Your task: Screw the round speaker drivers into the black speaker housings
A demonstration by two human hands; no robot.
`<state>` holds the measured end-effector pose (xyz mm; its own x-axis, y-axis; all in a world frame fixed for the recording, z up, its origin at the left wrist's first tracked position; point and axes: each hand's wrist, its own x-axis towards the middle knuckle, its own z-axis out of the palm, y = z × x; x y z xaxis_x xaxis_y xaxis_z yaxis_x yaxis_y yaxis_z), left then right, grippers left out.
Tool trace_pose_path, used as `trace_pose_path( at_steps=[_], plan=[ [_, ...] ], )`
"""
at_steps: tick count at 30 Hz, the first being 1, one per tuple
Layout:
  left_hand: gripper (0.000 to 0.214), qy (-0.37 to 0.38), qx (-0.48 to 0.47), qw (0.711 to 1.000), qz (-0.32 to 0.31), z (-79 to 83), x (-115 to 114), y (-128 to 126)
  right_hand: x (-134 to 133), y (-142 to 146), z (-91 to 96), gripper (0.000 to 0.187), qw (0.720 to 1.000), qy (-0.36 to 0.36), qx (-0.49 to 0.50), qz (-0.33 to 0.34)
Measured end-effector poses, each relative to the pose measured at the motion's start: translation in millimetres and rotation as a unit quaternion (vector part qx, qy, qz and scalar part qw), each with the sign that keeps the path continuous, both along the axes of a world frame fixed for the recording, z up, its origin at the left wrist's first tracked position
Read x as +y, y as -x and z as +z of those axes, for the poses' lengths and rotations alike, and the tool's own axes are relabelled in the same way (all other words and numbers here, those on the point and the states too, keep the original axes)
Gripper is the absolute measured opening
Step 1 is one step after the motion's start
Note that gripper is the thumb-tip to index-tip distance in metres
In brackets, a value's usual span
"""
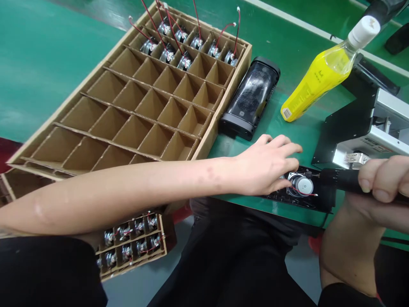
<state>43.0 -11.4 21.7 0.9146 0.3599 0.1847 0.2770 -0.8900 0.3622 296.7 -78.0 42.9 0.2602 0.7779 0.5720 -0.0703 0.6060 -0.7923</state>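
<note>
My right hand [385,181] is wrapped round a black electric screwdriver [340,178], its tip pointing left at the edge of a round speaker driver [303,186]. The driver has a silver back and a thin red wire, and it sits in a black speaker housing [322,200] at the table edge. Over the housing's left part stretches my left hand [271,164], fingers apart, with the thumb at the driver's left rim. Whether the thumb presses on it I cannot tell. My left hand and forearm hide part of the housing.
A divided cardboard box [140,102] holds several speaker drivers at its far end. Beside it lies a closed black speaker [251,98]. A yellow bottle [315,81] and a black-and-silver machine [348,123] stand right of that. A lower box [134,245] holds more drivers.
</note>
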Motion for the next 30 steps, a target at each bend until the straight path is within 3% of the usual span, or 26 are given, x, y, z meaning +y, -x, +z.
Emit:
trace_pose_path(
  at_steps=[3,7,11,17,24,27,30],
  plan=[
    [0.039,-0.004,0.039,0.999,0.0,-5.1,-14,2,7,17,1.1,0.082,0.999,-0.038,-0.032,-0.002],
    [0.058,-0.004,0.033,0.999,-0.002,-10.6,-27,0,5,7,-1.1,0.067,0.994,0.096,0.01,-0.058],
    [0.077,0.0,0.047,0.999,-0.028,-10.2,-27,-2,1,-4,-2.7,0.063,0.989,0.141,0.037,-0.038],
    [0.082,-0.014,0.077,0.996,-0.034,-10.0,-27,-3,0,24,-3.1,0.069,0.996,0.082,-0.011,-0.045],
    [0.081,-0.021,0.081,0.996,-0.038,-10.7,-27,-2,21,27,-3.0,0.086,0.986,-0.047,-0.142,0.07],
    [0.08,-0.026,0.092,0.995,-0.039,-11.1,-26,-3,17,32,-0.3,0.083,0.985,-0.038,-0.147,0.076],
    [0.08,-0.032,0.095,0.994,-0.034,-11.5,-26,-4,9,45,3.3,0.076,0.991,0.025,-0.134,-0.008]
  ],
)
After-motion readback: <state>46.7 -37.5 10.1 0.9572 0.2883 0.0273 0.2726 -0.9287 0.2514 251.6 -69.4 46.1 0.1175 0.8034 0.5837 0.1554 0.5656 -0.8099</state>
